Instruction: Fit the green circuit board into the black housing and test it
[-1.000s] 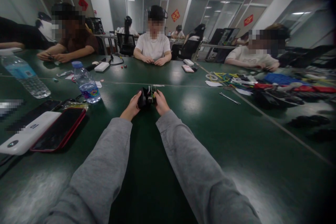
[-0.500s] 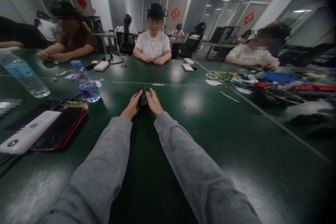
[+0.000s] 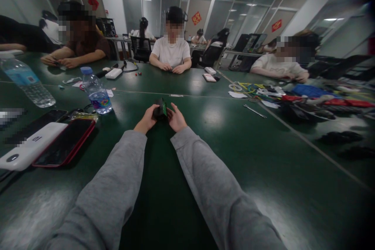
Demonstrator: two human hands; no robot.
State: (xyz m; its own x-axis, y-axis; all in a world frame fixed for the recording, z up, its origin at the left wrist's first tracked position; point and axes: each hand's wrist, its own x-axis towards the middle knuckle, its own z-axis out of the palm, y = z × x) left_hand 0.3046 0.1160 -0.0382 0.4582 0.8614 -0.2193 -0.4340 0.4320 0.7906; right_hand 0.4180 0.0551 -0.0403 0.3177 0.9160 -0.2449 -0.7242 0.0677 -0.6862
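A small black block with a green face (image 3: 161, 109) sits between my two hands, just above the green table (image 3: 222, 156). My left hand (image 3: 145, 119) grips its left side with curled fingers. My right hand (image 3: 177, 117) presses against its right side, fingers bent around it. Both arms are stretched forward in grey sleeves. Details of the block are too small to make out.
Left of my arms lie a red-cased phone (image 3: 66, 142), a white power bank (image 3: 29, 146) and two water bottles (image 3: 95, 91). A metal tool (image 3: 254, 111) and a heap of coloured cables and parts (image 3: 293, 95) lie to the right. Three people sit across the table.
The block has been turned in my hands: a second ago its green and metal parts faced me, now it shows a narrow green face. My hands stayed in nearly the same place.
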